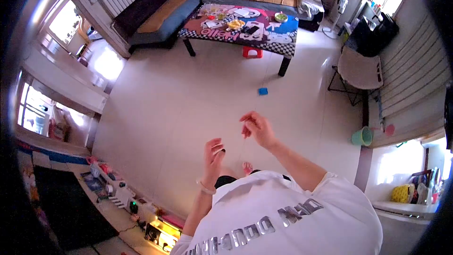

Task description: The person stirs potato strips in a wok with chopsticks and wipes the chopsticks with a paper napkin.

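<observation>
Both of my hands are raised in front of the white shirt, over the pale tiled floor. My left hand (214,159) has its fingers apart and loosely curled, with nothing in them; a band circles its wrist. Higher and to the right, my right hand (256,128) is held with bent, slightly spread fingers and no object in it. The two hands do not touch. Beyond my right hand, a small blue object (263,91) lies on the floor.
A low table (269,45) with a patterned cover holds bowls and a dark phone-like item. Behind it stands an L-shaped sofa (160,14). A red stool (252,53) is under the table. On the right are a folding chair (359,71) and a green bin (362,136).
</observation>
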`<state>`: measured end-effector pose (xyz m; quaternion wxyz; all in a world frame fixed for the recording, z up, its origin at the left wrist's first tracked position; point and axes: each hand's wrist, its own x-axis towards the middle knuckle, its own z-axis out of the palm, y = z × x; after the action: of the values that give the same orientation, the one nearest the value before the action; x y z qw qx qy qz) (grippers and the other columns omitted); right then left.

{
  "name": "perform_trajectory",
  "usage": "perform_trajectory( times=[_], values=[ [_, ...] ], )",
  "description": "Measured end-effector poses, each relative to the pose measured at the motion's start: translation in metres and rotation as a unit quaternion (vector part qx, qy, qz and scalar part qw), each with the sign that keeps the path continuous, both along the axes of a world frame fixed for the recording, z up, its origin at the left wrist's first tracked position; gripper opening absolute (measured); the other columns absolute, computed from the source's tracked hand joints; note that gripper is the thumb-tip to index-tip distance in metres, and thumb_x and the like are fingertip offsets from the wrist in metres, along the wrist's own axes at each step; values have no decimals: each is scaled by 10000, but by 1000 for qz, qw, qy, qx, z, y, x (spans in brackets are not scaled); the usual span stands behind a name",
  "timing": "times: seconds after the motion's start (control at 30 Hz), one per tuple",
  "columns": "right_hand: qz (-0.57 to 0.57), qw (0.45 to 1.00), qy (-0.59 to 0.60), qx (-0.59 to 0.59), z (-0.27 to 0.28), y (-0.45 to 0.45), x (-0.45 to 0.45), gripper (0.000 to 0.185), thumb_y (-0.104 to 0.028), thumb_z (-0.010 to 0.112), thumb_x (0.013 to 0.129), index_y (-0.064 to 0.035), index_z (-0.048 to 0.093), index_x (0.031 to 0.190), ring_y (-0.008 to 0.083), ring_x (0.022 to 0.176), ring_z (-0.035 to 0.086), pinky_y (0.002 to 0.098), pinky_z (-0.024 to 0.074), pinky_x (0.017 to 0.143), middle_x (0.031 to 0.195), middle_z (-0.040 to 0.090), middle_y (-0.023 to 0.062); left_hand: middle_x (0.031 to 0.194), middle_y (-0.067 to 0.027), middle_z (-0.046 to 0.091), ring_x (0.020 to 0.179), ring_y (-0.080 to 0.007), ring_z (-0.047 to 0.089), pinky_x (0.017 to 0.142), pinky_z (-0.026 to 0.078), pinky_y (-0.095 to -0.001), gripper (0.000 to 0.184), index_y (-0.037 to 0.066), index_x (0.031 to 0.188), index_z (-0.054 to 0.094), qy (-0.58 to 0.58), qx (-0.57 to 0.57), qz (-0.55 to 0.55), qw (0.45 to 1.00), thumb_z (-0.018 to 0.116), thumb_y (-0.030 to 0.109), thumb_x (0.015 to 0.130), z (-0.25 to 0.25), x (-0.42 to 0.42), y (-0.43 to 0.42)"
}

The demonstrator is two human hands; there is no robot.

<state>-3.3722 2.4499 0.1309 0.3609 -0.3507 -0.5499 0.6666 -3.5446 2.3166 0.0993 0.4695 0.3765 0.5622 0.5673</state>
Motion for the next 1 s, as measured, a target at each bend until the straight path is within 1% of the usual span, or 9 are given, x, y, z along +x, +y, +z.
perform_trajectory(
  times=[0.07,0.1,0.2,0.3,0.43,0.5,0.7,0.8,1.0],
  values=[
    [36,999,19,4,9,43,-32,199,7,381,911,4,547,1020,114,635,562,267,492,589,742,596,66,1231,-62,491,1078,-186,512,908,444,-310,396,68,1216,471,-26,7,6,1000,526,-24,835,-7,-23,43],
    [53,998,29,5,11,63,-47,214,26,372,900,4,548,1021,115,637,561,267,492,592,747,595,66,1229,-62,492,1071,-183,518,915,444,-312,392,67,1214,471,-14,-37,14,999,527,-35,840,-1,-32,65],
    [45,998,7,42,-6,135,-94,262,81,355,848,8,549,1007,123,632,559,266,492,596,735,593,68,1196,-75,526,1050,-174,547,927,447,-319,324,66,1218,484,-62,-15,1,998,555,79,902,-28,-74,143],
    [26,999,31,-2,-19,206,-137,295,101,354,805,6,558,996,129,627,557,264,479,590,720,593,71,1179,-64,520,1031,-149,527,894,452,-293,321,39,1203,482,-81,21,-31,996,508,-5,887,-41,-122,228],
    [17,999,15,-33,-36,309,-190,347,112,333,757,8,555,1002,128,655,566,269,500,609,757,595,75,1127,-67,546,970,-126,558,861,459,-258,294,28,1190,495,-87,-10,-90,992,495,-11,899,-25,-194,358],
    [-9,1000,24,-8,-22,357,-213,346,116,336,757,4,561,995,124,660,569,263,499,608,767,597,69,1108,-71,554,950,-121,572,848,463,-248,286,25,1180,503,-141,5,-96,985,498,-12,896,-36,-225,418],
    [-130,989,41,-63,-21,478,-263,369,117,330,775,-8,567,1028,121,664,546,271,468,578,774,582,56,1101,-80,552,957,-136,581,858,469,-267,262,4,1148,512,-60,-43,-159,985,501,-12,887,3,-284,560],
    [-167,981,32,-95,-34,533,-283,365,124,329,768,-8,565,1014,118,649,534,268,454,563,765,574,52,1102,-69,581,967,-165,594,919,474,-320,266,18,1179,528,-29,-31,-165,985,491,117,935,-9,-302,620],
    [-103,991,10,-82,-71,695,-320,257,105,389,809,-19,556,960,111,627,515,262,429,532,761,566,44,1099,-77,575,959,-172,597,924,474,-319,273,22,1168,536,-45,-55,-108,992,482,59,903,-36,-342,762]
  ],
)
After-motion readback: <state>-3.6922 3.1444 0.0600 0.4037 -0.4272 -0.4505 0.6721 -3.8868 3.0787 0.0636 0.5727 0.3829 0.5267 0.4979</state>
